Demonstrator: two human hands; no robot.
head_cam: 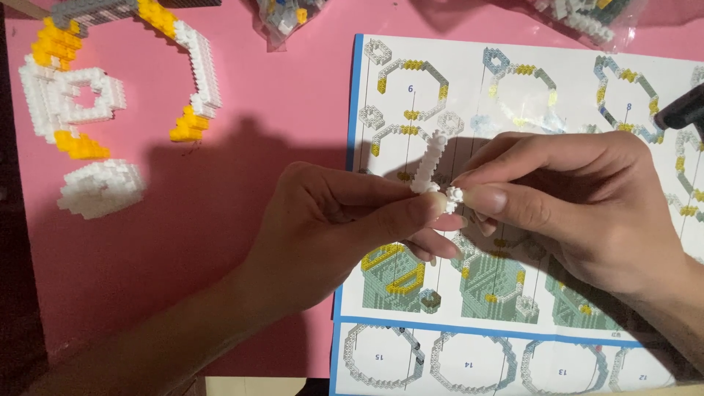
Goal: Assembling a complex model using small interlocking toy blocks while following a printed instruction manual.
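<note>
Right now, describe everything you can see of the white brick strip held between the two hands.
The white brick strip is a thin, angled chain of tiny plastic bricks. It rises upright above the instruction sheet, its lower end pinched by the left hand. The right hand presses a tiny white piece against its base.

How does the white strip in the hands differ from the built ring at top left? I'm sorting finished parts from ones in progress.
The white strip is all white and a short curved length; the built ring mixes white, yellow and grey and arcs much wider. The strip is pinched by the left hand with the right hand at it; the ring lies on the pink table. Both are small bricks.
</note>
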